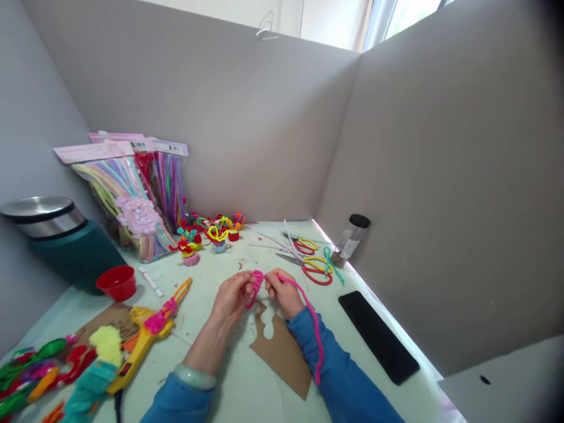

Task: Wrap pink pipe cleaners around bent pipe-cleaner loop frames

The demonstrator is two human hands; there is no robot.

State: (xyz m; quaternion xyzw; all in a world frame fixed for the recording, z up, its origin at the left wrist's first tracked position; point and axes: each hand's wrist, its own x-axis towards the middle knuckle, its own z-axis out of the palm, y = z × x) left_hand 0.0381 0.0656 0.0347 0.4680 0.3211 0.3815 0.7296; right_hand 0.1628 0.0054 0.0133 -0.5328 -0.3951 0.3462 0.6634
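Both my hands meet over the middle of the table on a pink pipe cleaner (314, 322). My left hand (233, 295) pinches its folded, looped end, fingers closed around it. My right hand (284, 292) pinches the same pipe cleaner just right of the loop; the long free tail runs down over my blue sleeve. Under the hands lies a brown cardboard piece (282, 355) with a shape cut out of it. A pale bangle sits on my left wrist.
A yellow glue gun (143, 338) lies left of my arms, with a red cup (117, 282) and a white marker behind it. Scissors (308, 264) and a jar (350, 239) sit at the back right, a black phone (378, 336) on the right. Pipe-cleaner packs (132, 194) lean at the back left.
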